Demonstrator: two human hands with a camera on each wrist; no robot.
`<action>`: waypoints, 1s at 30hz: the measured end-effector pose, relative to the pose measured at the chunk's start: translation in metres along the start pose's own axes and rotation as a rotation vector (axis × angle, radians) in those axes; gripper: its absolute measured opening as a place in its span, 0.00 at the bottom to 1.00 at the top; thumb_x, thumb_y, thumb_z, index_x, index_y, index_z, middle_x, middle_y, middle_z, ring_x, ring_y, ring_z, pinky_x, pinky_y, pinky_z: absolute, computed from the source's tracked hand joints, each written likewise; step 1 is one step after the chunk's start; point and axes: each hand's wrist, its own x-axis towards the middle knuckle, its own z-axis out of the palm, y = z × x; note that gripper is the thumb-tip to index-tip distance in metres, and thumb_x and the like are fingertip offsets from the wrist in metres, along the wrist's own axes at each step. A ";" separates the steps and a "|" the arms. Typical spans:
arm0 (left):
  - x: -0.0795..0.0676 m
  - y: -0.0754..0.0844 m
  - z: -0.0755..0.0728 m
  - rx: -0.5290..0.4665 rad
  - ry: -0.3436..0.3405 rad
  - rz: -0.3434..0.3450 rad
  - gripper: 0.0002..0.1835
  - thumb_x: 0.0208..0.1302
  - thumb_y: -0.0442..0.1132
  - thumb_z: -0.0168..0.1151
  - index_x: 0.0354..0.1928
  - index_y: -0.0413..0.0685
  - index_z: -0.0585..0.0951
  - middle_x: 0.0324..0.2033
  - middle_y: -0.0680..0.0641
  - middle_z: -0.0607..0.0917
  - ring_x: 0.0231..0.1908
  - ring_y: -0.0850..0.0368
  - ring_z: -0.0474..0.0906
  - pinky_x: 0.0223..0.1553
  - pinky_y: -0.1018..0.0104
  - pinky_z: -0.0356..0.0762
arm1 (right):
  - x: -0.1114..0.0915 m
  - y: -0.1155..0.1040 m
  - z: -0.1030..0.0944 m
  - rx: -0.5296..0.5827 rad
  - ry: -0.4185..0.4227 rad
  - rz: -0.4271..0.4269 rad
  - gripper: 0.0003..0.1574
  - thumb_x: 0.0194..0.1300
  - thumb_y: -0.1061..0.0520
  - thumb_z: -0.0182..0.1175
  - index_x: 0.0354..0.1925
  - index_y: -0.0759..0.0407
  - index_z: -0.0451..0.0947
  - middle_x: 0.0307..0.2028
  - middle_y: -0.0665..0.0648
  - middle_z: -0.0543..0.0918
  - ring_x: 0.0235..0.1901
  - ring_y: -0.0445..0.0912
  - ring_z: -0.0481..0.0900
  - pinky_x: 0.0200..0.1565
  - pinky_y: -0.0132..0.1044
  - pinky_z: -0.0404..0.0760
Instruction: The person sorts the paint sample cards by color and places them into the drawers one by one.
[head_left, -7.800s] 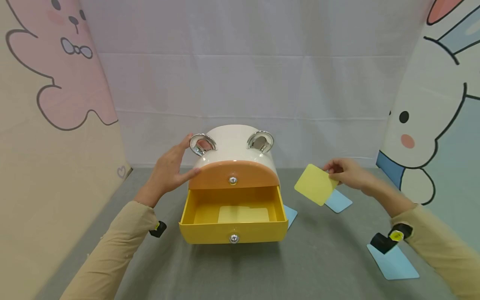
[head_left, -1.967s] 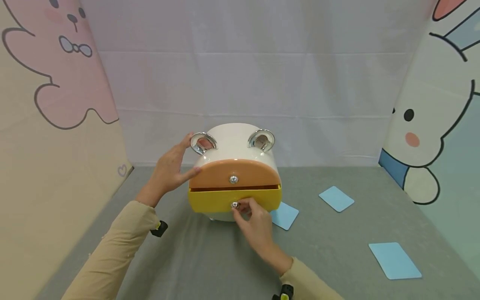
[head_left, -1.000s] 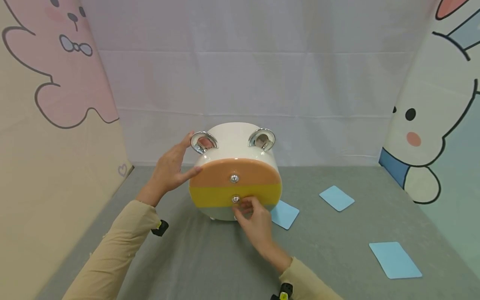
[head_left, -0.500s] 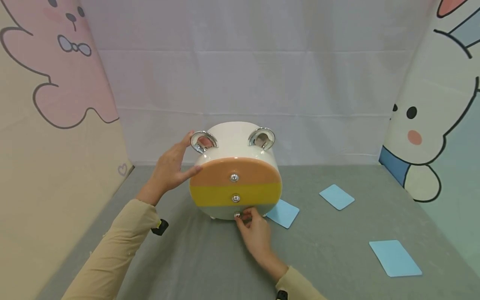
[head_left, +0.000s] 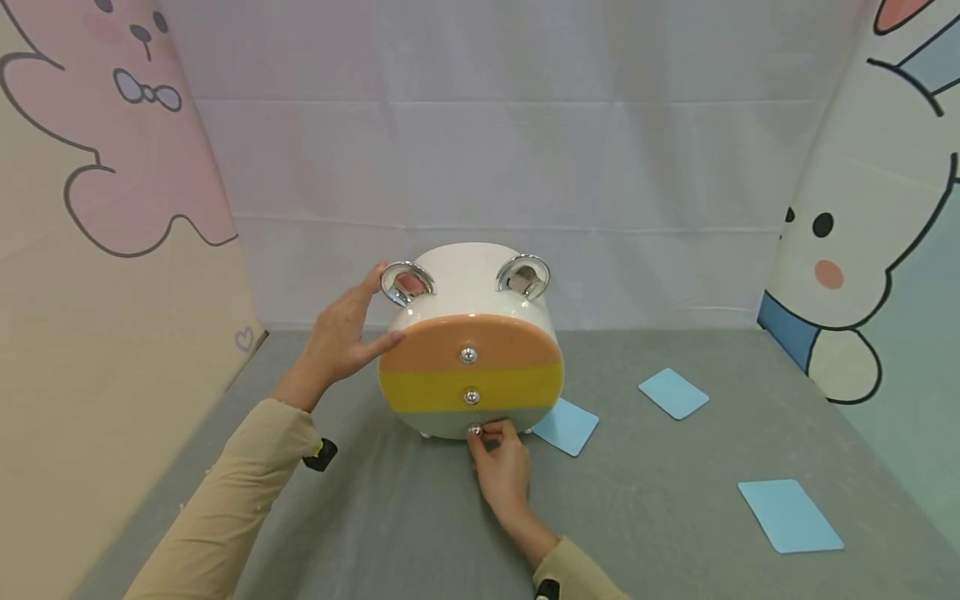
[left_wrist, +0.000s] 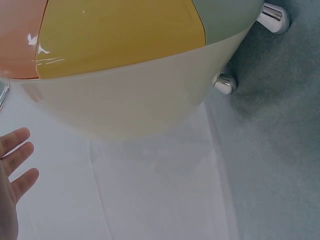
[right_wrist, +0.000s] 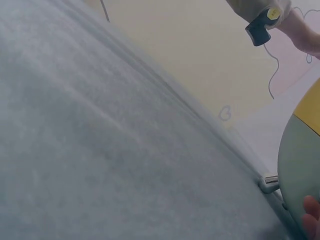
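A small rounded white drawer box (head_left: 468, 279) stands on the table with two chrome ear-like rings (head_left: 522, 277) on top. Its front has an orange drawer (head_left: 423, 350), a yellow drawer (head_left: 423, 392) and a pale green drawer (head_left: 435, 423), all flush. My left hand (head_left: 336, 342) steadies the box's left side, thumb at the orange drawer's edge; its fingers look extended in the left wrist view. At the bottom, my right hand (head_left: 504, 475) pinches the green drawer's silver knob (head_left: 475, 430). Only some right fingertips (right_wrist: 311, 210) show in the right wrist view.
Three light blue cards lie on the grey tabletop (head_left: 637, 500): one card (head_left: 572, 427) beside the box, another card (head_left: 674, 394) farther right, and a third card (head_left: 791, 517) at the front right. White cloth (head_left: 600, 167) hangs behind, with cartoon-printed panels at both sides.
Earlier the yellow drawer was pulled out with yellow card inside, and my right hand held another yellow card. That drawer went in; my right hand moved down to the green knob.
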 end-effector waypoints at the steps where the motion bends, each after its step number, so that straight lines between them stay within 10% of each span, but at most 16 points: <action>1: 0.000 0.000 0.000 0.000 -0.001 -0.001 0.48 0.56 0.71 0.43 0.71 0.51 0.48 0.59 0.39 0.71 0.56 0.43 0.67 0.52 0.44 0.67 | 0.000 0.000 0.000 0.010 0.008 0.000 0.08 0.57 0.59 0.62 0.33 0.60 0.74 0.27 0.54 0.83 0.10 0.33 0.71 0.13 0.28 0.69; 30: -0.001 0.000 0.002 -0.006 0.004 0.000 0.48 0.56 0.71 0.43 0.71 0.51 0.48 0.60 0.40 0.69 0.57 0.42 0.67 0.52 0.44 0.67 | -0.028 -0.001 -0.010 0.197 -0.003 0.092 0.10 0.50 0.63 0.67 0.28 0.64 0.75 0.24 0.56 0.83 0.10 0.33 0.64 0.13 0.26 0.66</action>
